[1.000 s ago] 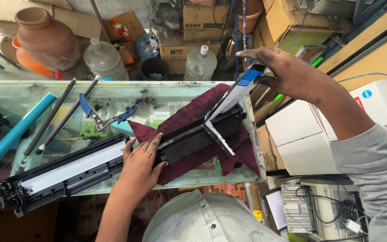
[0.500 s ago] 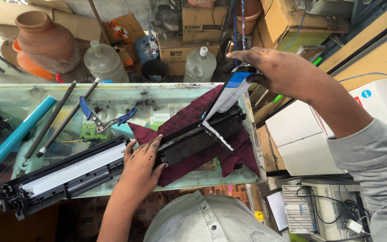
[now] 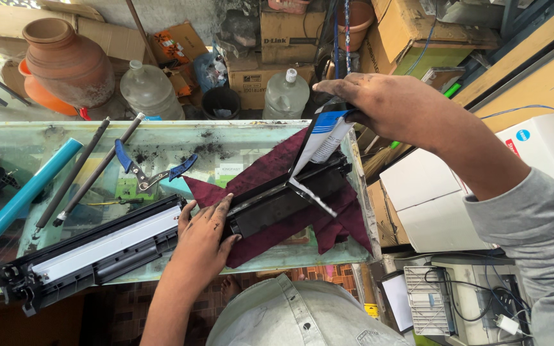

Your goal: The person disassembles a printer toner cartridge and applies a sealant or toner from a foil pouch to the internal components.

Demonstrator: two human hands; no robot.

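Pressing flat, fingers spread, the left hand (image 3: pixel 203 240) holds the black cartridge (image 3: pixel 283 198) down on the maroon cloth (image 3: pixel 261 176) at the near edge of the glass table (image 3: pixel 46 138). Farther off, the right hand (image 3: pixel 386 106) pinches a white-and-blue bottle (image 3: pixel 325 138), now raised and tipped more steeply than a second ago, nozzle at the cartridge.

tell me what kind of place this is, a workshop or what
Probably a small repair workshop for printer toner cartridges. A black cartridge part lies on a maroon cloth on a toner-dusted glass table, beside loose rollers and blue-handled pliers; cardboard boxes are piled behind.
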